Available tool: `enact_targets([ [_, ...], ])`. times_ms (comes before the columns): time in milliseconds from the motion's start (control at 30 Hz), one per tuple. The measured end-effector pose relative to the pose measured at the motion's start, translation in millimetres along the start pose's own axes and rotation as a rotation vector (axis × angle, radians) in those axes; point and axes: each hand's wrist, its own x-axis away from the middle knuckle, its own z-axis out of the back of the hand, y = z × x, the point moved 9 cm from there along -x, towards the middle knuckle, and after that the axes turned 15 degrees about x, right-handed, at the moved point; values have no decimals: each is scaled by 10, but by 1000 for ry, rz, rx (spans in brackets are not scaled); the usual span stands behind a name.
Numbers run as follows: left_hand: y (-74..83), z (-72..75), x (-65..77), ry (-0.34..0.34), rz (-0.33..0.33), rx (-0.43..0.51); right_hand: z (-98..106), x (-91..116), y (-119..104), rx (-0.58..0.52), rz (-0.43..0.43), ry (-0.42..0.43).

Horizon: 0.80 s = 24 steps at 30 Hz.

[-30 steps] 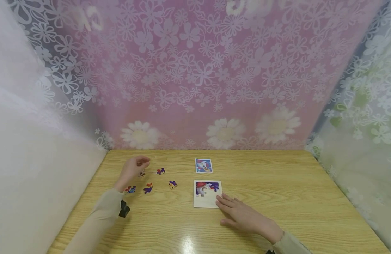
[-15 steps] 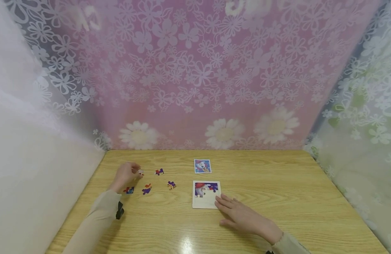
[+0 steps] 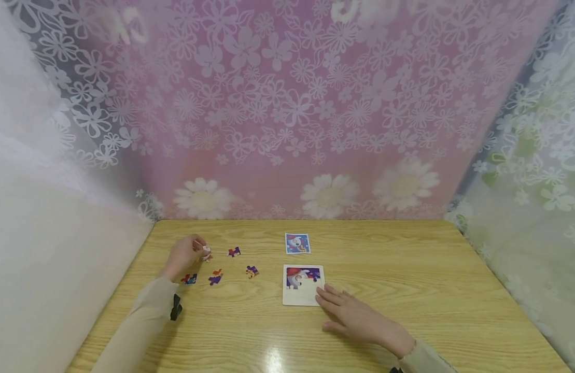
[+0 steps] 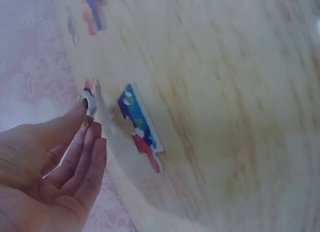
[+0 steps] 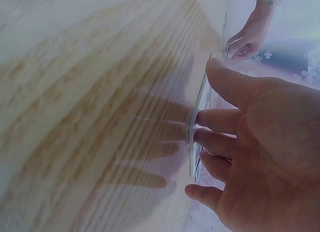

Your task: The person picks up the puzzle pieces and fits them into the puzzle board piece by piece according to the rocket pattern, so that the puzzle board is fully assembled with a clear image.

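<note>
My left hand [image 3: 182,256] pinches a puzzle piece [image 3: 206,252] with white and red on it, at the left of the table. In the left wrist view thumb and fingertips meet on that piece, tilted up on edge. A blue and red puzzle piece [image 4: 139,124] lies beside the hand. My right hand [image 3: 357,316] lies with fingers straight, its fingertips touching the right edge of the white puzzle tray [image 3: 296,299]. Joined pieces [image 3: 296,274] fill the tray's upper part; its lower part shows bare white.
Loose puzzle pieces lie between the left hand and the tray: a red and purple piece [image 3: 234,252], an orange and purple piece [image 3: 215,277] and a purple and yellow piece [image 3: 252,271]. A small picture card [image 3: 297,243] lies behind the tray. A flowered curtain [image 3: 296,114] borders the table's back.
My left hand has come down and slightly left onto the white and red piece, and now lifts and tilts it. My right hand stays at the tray.
</note>
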Motion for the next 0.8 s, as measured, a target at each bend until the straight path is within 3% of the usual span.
enact_targets([
  [167,59,81,-19,48,-40,32,-1,1,-2,13,7,1],
  [433,273,101,-36,59,-83,94,16,1,-9,17,8,2],
  [800,646,-166,-6,0,-106,271,-9,-3,-8,39,11,6],
])
